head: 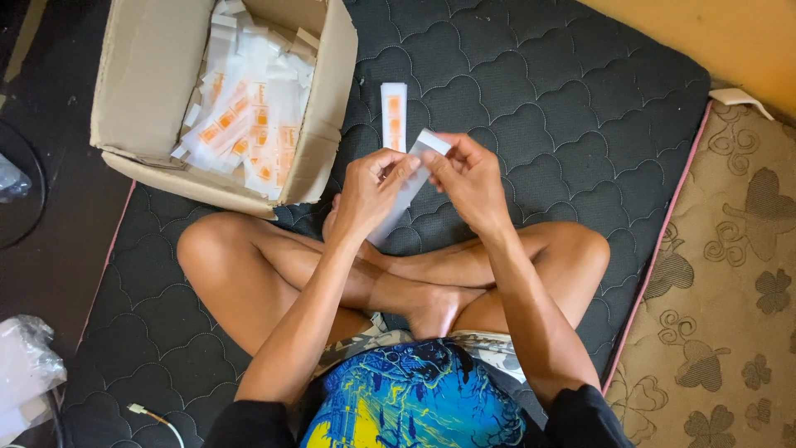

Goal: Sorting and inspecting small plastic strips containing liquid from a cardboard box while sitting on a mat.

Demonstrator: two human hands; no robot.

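My left hand [371, 189] and my right hand [469, 177] together hold a long, narrow clear plastic sleeve [408, 189], tilted with its open top end up near my right fingertips. Both hands pinch that top end above my crossed legs. A flat white packet with orange print [394, 115] lies on the dark quilted mat [531, 91] just beyond my hands. To the upper left stands an open cardboard box [149, 91], filled with several similar white and orange packets [249, 116].
I sit cross-legged on the dark quilted mat. A tan floral-patterned mattress [730, 282] lies to the right. A crumpled clear plastic bag [25, 365] is at the lower left, with a thin cable end [145, 412] near it. Dark floor runs along the left.
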